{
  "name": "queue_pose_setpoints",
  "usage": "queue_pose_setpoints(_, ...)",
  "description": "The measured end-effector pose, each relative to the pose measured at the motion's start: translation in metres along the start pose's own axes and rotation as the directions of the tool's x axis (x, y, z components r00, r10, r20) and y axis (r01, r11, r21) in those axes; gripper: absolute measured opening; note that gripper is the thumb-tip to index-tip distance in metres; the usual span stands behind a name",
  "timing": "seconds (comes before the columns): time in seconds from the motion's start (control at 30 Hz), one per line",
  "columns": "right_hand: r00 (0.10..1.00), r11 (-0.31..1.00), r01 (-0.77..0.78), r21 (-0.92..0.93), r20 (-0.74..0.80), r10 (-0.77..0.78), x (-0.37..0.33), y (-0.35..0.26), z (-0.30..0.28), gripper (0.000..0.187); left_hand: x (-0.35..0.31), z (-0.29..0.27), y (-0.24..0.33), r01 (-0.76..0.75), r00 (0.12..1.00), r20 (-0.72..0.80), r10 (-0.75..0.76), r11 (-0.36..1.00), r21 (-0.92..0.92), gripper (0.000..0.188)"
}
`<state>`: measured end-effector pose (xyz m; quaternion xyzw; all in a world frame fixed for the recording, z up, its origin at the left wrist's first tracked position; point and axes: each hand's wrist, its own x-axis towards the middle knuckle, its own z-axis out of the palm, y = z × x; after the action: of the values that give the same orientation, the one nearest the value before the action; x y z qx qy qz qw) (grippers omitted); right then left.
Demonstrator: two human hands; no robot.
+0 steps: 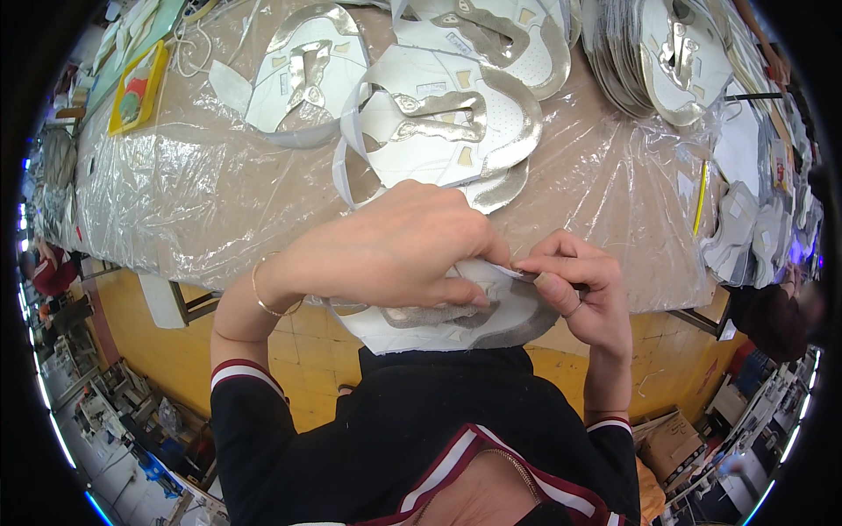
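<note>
Near edge of bench (614,188): your left hand (403,241) grips the white-and-silver shoe upper (395,336), seemingly to steady it; your right hand (586,282) pinches its far-right rim, likely keeping it taut.

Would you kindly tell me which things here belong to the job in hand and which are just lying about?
Apparently part of the job:
- white-and-metallic piece, held in the left hand and right hand
- similar pieces on the table
- stack at upper right

Apparently just lying about:
- yellow tray
- yellow stick
- cardboard box
</note>
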<state>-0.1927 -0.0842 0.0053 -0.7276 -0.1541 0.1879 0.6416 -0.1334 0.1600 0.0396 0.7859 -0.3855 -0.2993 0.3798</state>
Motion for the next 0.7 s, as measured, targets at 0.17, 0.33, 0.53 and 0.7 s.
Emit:
queue_pose_setpoints(0.17,1.0,1.0,0.005,-0.009,-0.004,-0.005,-0.0003,0.0019,0.001,0.02,0.0006,0.0015,-0.001,-0.015,1.0,-0.001,0.015,1.0,0.011,0.028)
queue_pose_setpoints(0.33,0.999,0.999,0.006,-0.045,-0.035,-0.008,-0.0006,0.0032,0.0031,0.02,0.0001,0.0016,-0.0018,-0.006,1.0,0.003,0.006,1.0,0.014,0.027)
queue_pose_setpoints(0.53,1.0,0.999,-0.016,0.036,-0.026,0.017,-0.0014,0.0048,0.0053,0.019,0.0003,0.0019,-0.002,0.003,1.0,0.018,-0.003,1.0,-0.005,0.028)
queue_pose_setpoints(0.7,0.999,1.0,-0.005,-0.002,-0.054,0.005,-0.0026,0.0063,0.0042,0.018,0.0006,0.0007,-0.0027,-0.013,1.0,-0.004,0.013,1.0,0.023,0.028)
